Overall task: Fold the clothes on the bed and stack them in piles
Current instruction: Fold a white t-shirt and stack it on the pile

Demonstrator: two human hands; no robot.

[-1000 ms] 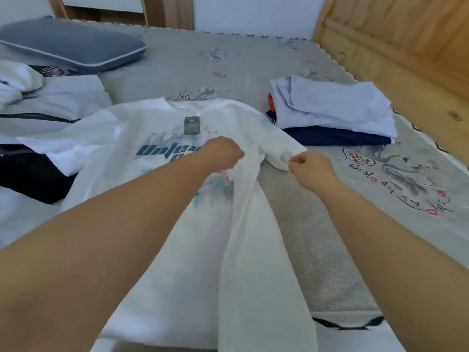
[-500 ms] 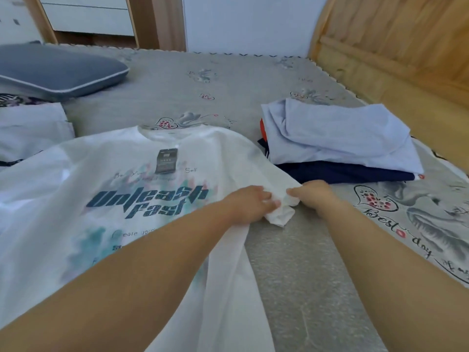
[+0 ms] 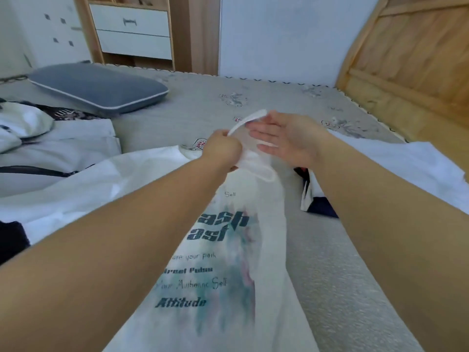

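Note:
A white T-shirt [image 3: 228, 262] with dark printed lettering lies on the grey bed [image 3: 330, 262] and is lifted at its right sleeve. My left hand [image 3: 223, 148] grips that sleeve and holds it up above the bed. My right hand [image 3: 284, 138] is beside it with straight fingers laid flat against the raised sleeve cuff. To the right, partly behind my right arm, sits a folded pile [image 3: 418, 163] with a pale blue garment on top and a dark navy one [image 3: 321, 207] beneath.
Unfolded white and dark clothes [image 3: 58, 148] are heaped at the left. A grey-blue pillow [image 3: 99, 90] lies at the back left. A wooden headboard [image 3: 411, 72] runs along the right, and a drawer unit [image 3: 134, 31] stands behind the bed.
Both hands have risen from the bed, lifting the shirt's right sleeve. My right hand has gone from pinching the sleeve to lying flat against it. The camera has tilted upward.

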